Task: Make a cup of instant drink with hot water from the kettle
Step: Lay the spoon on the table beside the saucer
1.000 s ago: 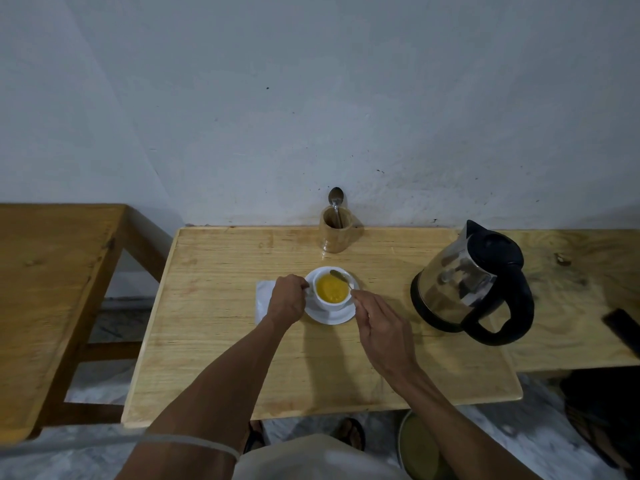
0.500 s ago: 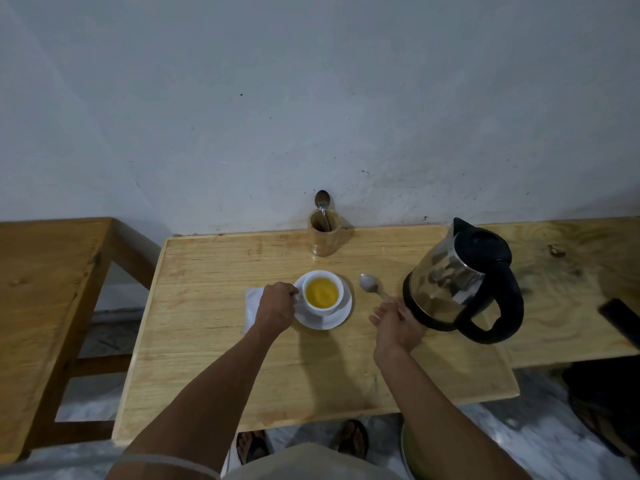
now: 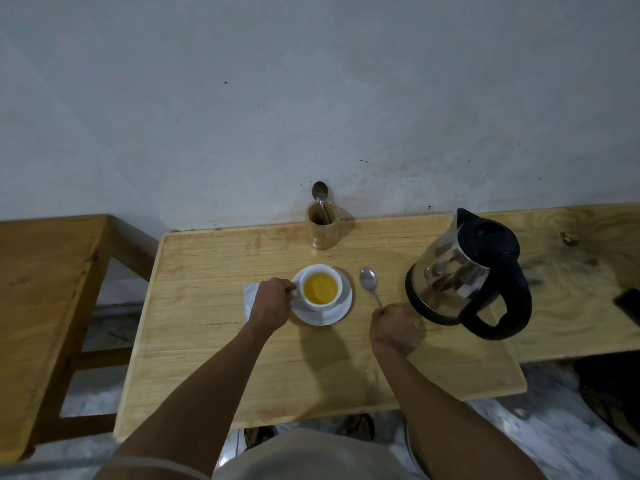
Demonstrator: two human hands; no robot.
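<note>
**Cup in the left hand's grip, spoon in the right, kettle off to the side**

The white cup [image 3: 320,288] sits on its saucer [image 3: 323,315] near the middle of the light wooden table [image 3: 214,341], filled with a yellow-orange drink. The left hand [image 3: 270,303] is right up against the cup's left side, fingers curled in at the handle and gripping it. A white napkin [image 3: 250,299] peeks out from under that hand, just left of the saucer.

Over to the right hand [image 3: 394,329]: it's clenched around the handle end of a spoon [image 3: 370,284], bowl pointing away toward the wall. Whether the bowl rests on the wood or floats just above it, I cannot tell. The spoon lies just right of the saucer, apart from it, in the lane between the saucer and the kettle [image 3: 464,275].

The kettle, steel body with black lid and handle, stands upright near the table's right side, handle turned toward the person, close beside the right hand's knuckles.

At the back edge, against the wall, a wooden holder [image 3: 322,230] stands with a second spoon [image 3: 320,195] sticking up from it.

Open room: bare wood in front of the saucer all the way to the near edge, and a broad clear stretch to the left of the napkin. A darker wooden table [image 3: 45,289] stands separately on the left, with a gap of floor between.
</note>
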